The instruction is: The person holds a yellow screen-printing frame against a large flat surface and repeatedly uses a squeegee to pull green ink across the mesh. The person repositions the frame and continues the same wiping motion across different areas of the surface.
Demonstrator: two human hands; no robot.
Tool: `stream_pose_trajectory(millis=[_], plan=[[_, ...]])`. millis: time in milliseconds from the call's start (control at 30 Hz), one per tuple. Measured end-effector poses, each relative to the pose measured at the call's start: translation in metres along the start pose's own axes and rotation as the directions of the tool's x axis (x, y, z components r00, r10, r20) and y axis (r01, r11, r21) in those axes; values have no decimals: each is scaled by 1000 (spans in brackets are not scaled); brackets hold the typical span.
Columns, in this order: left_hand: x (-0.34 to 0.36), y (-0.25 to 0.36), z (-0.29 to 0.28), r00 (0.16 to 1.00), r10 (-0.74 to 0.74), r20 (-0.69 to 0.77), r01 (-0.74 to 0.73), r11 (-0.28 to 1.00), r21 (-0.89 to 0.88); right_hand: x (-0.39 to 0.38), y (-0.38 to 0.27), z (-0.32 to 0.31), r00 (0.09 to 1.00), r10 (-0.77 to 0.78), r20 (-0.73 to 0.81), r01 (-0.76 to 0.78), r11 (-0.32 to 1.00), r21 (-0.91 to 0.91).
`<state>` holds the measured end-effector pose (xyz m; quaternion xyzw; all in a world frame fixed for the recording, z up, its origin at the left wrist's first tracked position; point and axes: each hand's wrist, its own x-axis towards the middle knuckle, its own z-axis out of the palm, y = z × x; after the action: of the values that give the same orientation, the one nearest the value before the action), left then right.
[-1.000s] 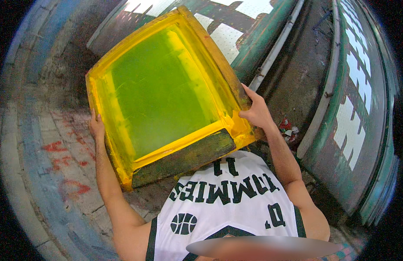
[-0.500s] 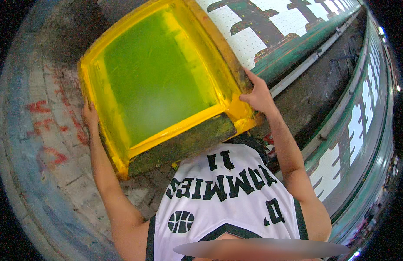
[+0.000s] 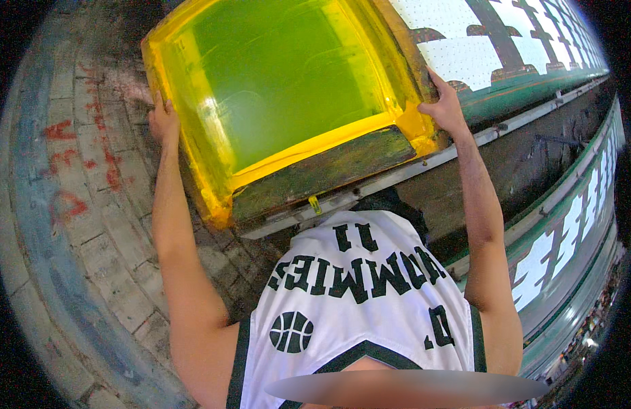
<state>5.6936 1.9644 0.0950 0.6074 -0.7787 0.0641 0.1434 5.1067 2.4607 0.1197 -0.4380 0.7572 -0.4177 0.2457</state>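
A large screen-printing frame point(image 3: 288, 88) with green mesh and yellow-taped borders is held out in front of me, tilted. My left hand point(image 3: 165, 121) grips its left side, fingers closed on the outer edge. On the opposite side, my right hand point(image 3: 443, 105) clasps the frame near its near right corner, with the thumb on the yellow border. The near rail is dark and stained. Beneath the frame, the fingers' undersides are hidden.
To the right runs a long printing table point(image 3: 475, 112) with a green edge, carrying white pieces with dark patterns. A metal rail point(image 3: 489, 136) follows its side. Another such table point(image 3: 496, 266) curves along the far right. Paving with red marks point(image 3: 104, 225) lies left.
The frame has moved farther from my body and to the right, with both hands still holding it. Its near end now overlaps the metal rail in view.
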Motion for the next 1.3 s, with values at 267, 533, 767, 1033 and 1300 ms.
stream_pose_trajectory(millis=[267, 533, 767, 1033, 1300], plan=[[-30, 62, -13, 993, -105, 56, 105, 994, -2, 13, 34, -34, 998, 32, 45, -35, 997, 75], [-13, 11, 19, 997, -75, 23, 77, 987, -142, 20, 19, -35, 998, -56, -18, 55, 997, -51], [-20, 15, 19, 994, 26, -103, -29, 999, -25, 18, 20, -34, 995, -99, -4, 99, 993, 69], [-31, 36, 3, 992, -96, 84, 93, 995, 38, 26, 34, -28, 996, -68, 60, 65, 996, 57], [-24, 42, 7, 989, -112, 100, 100, 988, 118, 26, 63, -11, 995, -96, -40, 90, 989, -120]])
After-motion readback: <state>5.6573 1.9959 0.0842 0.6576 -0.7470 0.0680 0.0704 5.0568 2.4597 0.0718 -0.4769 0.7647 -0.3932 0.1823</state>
